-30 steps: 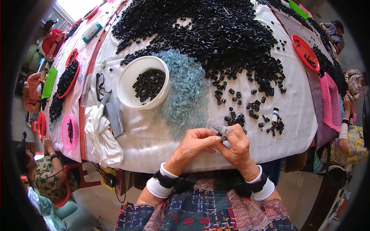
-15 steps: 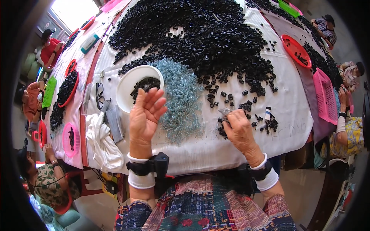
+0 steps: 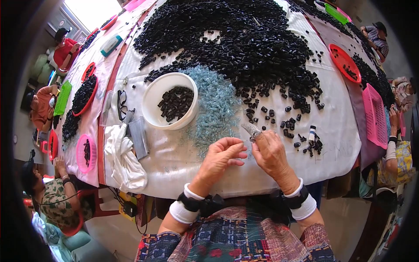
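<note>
My left hand [image 3: 223, 158] is closed in a pinch at the near edge of a heap of small pale-blue coils like springs [image 3: 214, 98]. Whatever its fingertips hold is too small to name. Close to its right, my right hand [image 3: 271, 150] has thumb and fingers pressed together around a grey, rough-textured, tapered piece [image 3: 251, 129]. A gap separates the two hands. Left of the coils stands a white bowl [image 3: 148, 107] holding small black parts [image 3: 176, 104]. Loose black cylindrical caps [image 3: 288, 124] lie beyond my right hand.
A large heap of black parts [image 3: 218, 39] covers the far table. Small black pieces [image 3: 312, 146] and a small white-and-black tube [image 3: 312, 133] lie right. Eyeglasses [image 3: 121, 105] and white cloth [image 3: 124, 161] lie left. Several people sit at both sides, near red trays [image 3: 345, 63] and pink baskets [image 3: 375, 115].
My left hand has moved from over the white bowl, right and nearer, to beside my right hand, its open fingers now pinched. My right hand keeps the grey piece. The view has shifted slightly.
</note>
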Available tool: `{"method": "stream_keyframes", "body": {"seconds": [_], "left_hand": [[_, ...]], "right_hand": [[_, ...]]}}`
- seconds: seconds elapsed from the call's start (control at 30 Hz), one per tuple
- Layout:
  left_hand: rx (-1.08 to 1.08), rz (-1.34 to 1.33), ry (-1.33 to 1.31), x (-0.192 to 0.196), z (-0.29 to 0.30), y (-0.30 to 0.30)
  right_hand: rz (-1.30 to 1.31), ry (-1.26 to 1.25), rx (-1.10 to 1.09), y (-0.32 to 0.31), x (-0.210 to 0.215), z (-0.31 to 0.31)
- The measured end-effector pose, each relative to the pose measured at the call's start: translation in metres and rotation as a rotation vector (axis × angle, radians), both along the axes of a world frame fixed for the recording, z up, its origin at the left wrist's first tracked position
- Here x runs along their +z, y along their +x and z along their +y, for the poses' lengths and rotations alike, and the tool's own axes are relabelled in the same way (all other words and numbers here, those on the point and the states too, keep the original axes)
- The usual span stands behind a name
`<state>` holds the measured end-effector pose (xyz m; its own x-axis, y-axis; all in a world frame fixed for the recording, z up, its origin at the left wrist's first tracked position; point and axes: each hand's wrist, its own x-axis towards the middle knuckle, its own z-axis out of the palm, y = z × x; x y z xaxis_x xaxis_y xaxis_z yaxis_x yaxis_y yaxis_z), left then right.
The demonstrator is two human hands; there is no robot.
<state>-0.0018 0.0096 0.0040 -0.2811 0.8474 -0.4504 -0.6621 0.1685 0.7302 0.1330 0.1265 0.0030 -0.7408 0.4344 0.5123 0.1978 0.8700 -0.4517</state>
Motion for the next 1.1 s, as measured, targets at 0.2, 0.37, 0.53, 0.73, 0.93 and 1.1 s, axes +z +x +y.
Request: {"method": "stream_keyframes", "body": {"seconds": [0.2,0.37,0.53,0.73,0.93,1.1], "left_hand": [[-0.037,0.018,-0.032,0.003,-0.008,-0.003],[-0.101,0.039,-0.054,0.000,-0.011,-0.002],[-0.103,0.055,-0.040,-0.006,-0.013,0.000],[-0.064,0.052,-0.025,-0.010,-0.016,0.001],[-0.064,0.083,-0.021,-0.013,-0.015,0.001],[-0.058,0.074,-0.022,-0.006,-0.012,0.003]], "right_hand": [[0.043,-0.258,-0.241,0.022,-0.012,0.018],[-0.050,-0.138,-0.160,0.022,-0.003,0.003],[-0.173,-0.011,-0.097,0.012,0.000,-0.007],[-0.216,0.107,0.046,0.010,-0.001,-0.016],[-0.192,0.155,0.031,-0.003,-0.008,-0.010],[0.072,-0.085,-0.173,0.010,-0.001,0.006]]}}
